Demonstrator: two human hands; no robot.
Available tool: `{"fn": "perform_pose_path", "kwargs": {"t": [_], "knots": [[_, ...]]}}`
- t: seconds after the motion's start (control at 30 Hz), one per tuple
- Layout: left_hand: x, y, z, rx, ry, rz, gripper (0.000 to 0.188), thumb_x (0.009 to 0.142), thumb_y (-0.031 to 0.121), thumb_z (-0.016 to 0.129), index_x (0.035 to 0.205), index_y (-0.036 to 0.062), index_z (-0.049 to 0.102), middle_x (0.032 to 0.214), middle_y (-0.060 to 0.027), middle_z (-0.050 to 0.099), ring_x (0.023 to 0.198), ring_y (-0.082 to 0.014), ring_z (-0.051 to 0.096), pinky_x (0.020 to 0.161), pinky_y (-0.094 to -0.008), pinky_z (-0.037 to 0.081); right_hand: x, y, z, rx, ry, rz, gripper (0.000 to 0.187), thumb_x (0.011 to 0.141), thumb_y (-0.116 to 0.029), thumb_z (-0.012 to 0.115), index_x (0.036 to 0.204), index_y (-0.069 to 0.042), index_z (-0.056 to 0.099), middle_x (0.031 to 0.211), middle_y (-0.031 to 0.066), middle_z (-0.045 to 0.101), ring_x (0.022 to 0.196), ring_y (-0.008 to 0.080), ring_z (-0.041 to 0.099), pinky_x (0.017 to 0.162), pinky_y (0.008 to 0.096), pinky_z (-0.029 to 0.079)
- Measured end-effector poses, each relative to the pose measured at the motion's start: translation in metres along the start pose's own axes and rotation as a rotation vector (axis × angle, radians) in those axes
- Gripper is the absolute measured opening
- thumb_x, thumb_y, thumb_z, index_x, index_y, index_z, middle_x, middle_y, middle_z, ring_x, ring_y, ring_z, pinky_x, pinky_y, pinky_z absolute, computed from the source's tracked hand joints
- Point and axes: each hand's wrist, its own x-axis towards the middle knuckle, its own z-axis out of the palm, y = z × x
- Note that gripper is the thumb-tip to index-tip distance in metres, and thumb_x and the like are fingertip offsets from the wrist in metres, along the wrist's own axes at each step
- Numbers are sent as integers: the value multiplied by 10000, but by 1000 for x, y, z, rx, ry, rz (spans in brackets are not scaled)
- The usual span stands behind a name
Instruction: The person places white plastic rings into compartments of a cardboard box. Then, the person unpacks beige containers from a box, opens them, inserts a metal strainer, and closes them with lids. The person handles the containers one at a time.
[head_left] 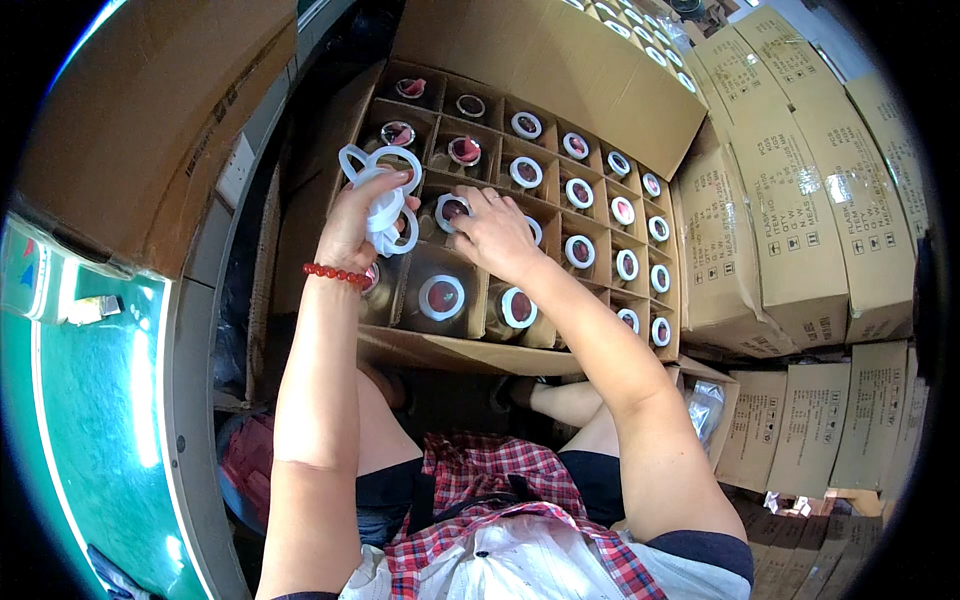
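Note:
A bunch of white plastic rings (385,212) is gripped in my left hand (347,222), some of them sticking out past the fingers and thumb. My right hand (497,238) has its thumb and fingers at a white ring (452,211) on the mouth of a glass container, partly covering it. Glass containers stand upright in the compartments of a divided cardboard box (480,352). Many mouths carry white rings, such as the near container (441,297). At the far left, several mouths, including one glass mouth (464,151), show no white ring, with reddish material inside.
An upright cardboard flap (560,75) rises behind the box, with more ringed containers (650,45) beyond. Stacked cartons (790,210) line the right side. A large brown carton (150,130) and a green surface (100,400) lie to the left.

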Motion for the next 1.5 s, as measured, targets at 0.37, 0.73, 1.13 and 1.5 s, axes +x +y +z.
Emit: {"fn": "perform_pose_path", "kwargs": {"t": [0.37,0.73,1.13,1.5], "knots": [[4,-2,-2,-113,-170,-21,165,834,106,642,968,61,557,917,-91,641,707,-160,648,474,-233,463,28,1,-11,329,-211,173,357,805,-223,643,1113,-49,594,1121,139,637,983,299,622,851,409,465],[-6,-4,0,-82,-508,-40,270,730,125,621,969,55,518,1028,-168,575,676,-198,570,427,-198,386,50,5,-47,1438,-323,646,367,918,-216,595,1200,16,559,928,60,649,667,96,613,502,218,394],[10,-6,13,-13,57,-62,208,797,101,666,975,60,566,977,-94,660,748,-193,661,505,-263,456,71,95,15,627,486,557,185,823,-63,648,995,4,640,922,107,631,812,197,656,732,329,540],[9,-2,11,-60,43,-46,153,792,85,671,919,65,589,974,-82,669,717,-188,656,527,-268,470,50,72,26,-90,-20,208,211,777,-147,638,979,-120,694,1136,89,632,1062,290,578,862,409,443]]}}
